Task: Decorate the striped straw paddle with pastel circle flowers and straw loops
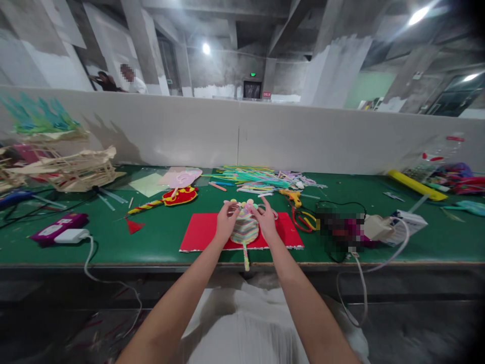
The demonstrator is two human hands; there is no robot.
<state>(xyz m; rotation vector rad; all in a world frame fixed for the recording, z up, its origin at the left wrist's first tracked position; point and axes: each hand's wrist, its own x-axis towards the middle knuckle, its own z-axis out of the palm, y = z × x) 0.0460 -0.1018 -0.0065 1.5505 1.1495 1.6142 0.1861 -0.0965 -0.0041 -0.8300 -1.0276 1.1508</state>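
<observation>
A round fan-shaped piece (244, 230) with wavy pastel stripes and a twisted pastel handle lies over the red board (200, 230), handle pointing towards me. Small pastel pom-poms (249, 203) line its far edge. My left hand (226, 221) is closed on its upper left edge, by the pom-poms. On the other side, my right hand (265, 221) grips the upper right edge, thumb at the pom-poms and index finger raised. What lies under the fingertips is partly hidden.
Pipe cleaners (250, 177) are heaped at the back. A glue gun (291, 196) and scissors (305, 221) lie right of the board. Further left are a red and yellow fan (181, 196) and a purple power strip (59, 228). White cables hang over the front edge.
</observation>
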